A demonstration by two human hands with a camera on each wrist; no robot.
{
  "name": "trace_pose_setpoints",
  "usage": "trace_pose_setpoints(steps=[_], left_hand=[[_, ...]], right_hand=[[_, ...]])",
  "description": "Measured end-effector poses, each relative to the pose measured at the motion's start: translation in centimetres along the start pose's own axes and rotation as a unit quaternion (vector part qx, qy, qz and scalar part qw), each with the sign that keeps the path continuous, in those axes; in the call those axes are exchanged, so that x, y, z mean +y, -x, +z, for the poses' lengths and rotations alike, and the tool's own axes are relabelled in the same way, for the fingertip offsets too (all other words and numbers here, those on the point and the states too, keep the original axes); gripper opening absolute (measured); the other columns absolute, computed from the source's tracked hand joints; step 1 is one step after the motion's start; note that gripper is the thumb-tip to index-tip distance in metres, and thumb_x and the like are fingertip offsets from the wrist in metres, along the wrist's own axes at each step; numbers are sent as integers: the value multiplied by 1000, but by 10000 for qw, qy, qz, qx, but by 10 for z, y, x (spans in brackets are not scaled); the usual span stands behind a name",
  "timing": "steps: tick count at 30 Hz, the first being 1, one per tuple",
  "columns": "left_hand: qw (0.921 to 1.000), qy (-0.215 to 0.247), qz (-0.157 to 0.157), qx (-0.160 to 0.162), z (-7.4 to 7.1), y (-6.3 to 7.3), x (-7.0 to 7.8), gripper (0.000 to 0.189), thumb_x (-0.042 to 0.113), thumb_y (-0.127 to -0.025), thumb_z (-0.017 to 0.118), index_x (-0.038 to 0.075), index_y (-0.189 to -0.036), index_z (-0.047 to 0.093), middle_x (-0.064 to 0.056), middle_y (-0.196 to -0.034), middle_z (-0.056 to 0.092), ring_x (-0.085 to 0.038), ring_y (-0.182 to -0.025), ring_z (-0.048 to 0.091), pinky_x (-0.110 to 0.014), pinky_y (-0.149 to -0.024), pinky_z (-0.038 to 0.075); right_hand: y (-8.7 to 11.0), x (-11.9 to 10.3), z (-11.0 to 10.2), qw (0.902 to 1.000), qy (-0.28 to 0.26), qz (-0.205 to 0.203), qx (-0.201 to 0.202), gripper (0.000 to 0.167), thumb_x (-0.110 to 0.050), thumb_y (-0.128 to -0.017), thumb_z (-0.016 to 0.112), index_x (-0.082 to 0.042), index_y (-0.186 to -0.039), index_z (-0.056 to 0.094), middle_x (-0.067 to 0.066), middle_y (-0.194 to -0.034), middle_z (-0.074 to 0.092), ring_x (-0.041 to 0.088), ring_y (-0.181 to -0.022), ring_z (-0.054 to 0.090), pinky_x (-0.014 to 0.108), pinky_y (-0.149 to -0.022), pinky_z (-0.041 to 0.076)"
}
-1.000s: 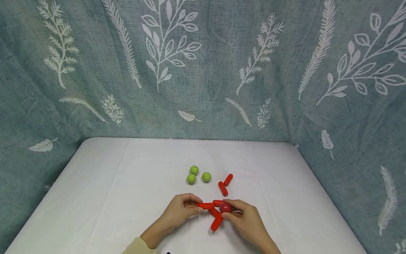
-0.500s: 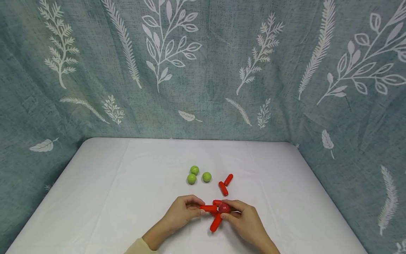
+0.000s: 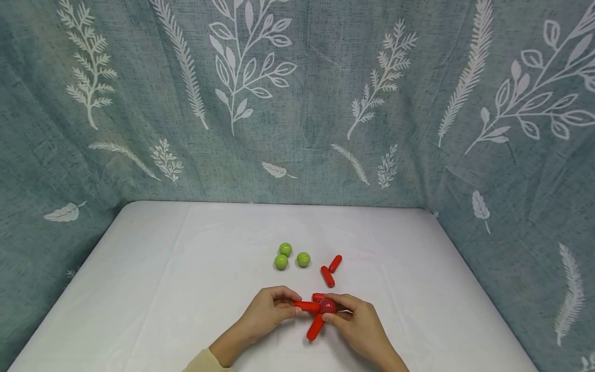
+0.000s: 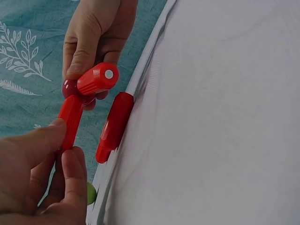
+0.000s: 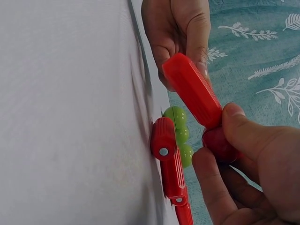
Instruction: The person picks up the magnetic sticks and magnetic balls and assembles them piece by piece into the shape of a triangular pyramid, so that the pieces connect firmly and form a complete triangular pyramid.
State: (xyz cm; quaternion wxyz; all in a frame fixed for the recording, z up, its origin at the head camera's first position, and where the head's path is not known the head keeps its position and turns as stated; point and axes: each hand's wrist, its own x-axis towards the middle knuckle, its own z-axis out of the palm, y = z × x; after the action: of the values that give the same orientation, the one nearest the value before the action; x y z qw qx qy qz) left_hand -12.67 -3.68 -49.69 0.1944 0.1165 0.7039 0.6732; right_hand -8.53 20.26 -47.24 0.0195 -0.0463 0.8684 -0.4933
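Observation:
My left hand (image 3: 267, 312) pinches a red magnetic rod (image 4: 71, 122) between thumb and fingers, near its outer end. My right hand (image 3: 360, 320) grips a dark red ball (image 3: 328, 306) between thumb and fingertips. The held rod's inner end touches this ball. A second red rod (image 5: 194, 89) also meets the ball and slants toward my body; no finger holds it, and a round pale tip (image 4: 108, 73) shows on its free end. Just behind, another red rod (image 3: 318, 297) lies on the table, partly covered by my right fingers and the ball.
Beyond my hands lie two more red rods, one nearer (image 3: 327, 276) and one farther (image 3: 335, 263). Three green balls, one of them the rightmost ball (image 3: 303, 259), sit left of these. The white table (image 3: 139, 268) ends at a leaf-patterned teal cloth (image 3: 297, 103).
My left hand has moved slightly right and toward me, bringing its rod from in front of the ball area to contact with the ball. The right hand has shifted slightly left.

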Motion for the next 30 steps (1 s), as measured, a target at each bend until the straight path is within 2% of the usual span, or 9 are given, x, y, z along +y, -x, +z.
trace_pose_setpoints(steps=[11,19,23,30], left_hand=[[9999,62,92,67,1,-1,1,25,6,-87,80,0,-110,72,-8,-105,74,-11,-89,69,-16,-78,57],[9998,103,107,104,2,-2,1,26,5,-86,80,0,-110,72,-9,-104,74,-11,-88,69,-16,-77,56],[9998,110,93,115,3,-2,1,27,5,-86,80,-1,-111,72,-9,-104,74,-11,-88,69,-16,-76,56],[9999,19,116,119,0,-2,3,32,9,-88,79,-2,-117,70,-9,-108,75,-10,-90,69,-16,-77,54]], right_hand=[[0,-3,0,9998,61,68,152,42,-20,-80,87,-16,-120,76,0,-114,75,7,-97,70,13,-82,56],[-1,-3,1,9997,-12,75,227,44,-15,-80,86,-12,-122,75,3,-116,75,11,-94,71,19,-82,59],[0,-4,1,9996,-106,81,260,42,-13,-80,86,-11,-121,75,2,-114,76,10,-94,72,16,-82,58],[-1,-6,0,9989,-106,90,446,40,-12,-80,86,-12,-119,76,4,-115,76,11,-94,72,20,-83,59]])
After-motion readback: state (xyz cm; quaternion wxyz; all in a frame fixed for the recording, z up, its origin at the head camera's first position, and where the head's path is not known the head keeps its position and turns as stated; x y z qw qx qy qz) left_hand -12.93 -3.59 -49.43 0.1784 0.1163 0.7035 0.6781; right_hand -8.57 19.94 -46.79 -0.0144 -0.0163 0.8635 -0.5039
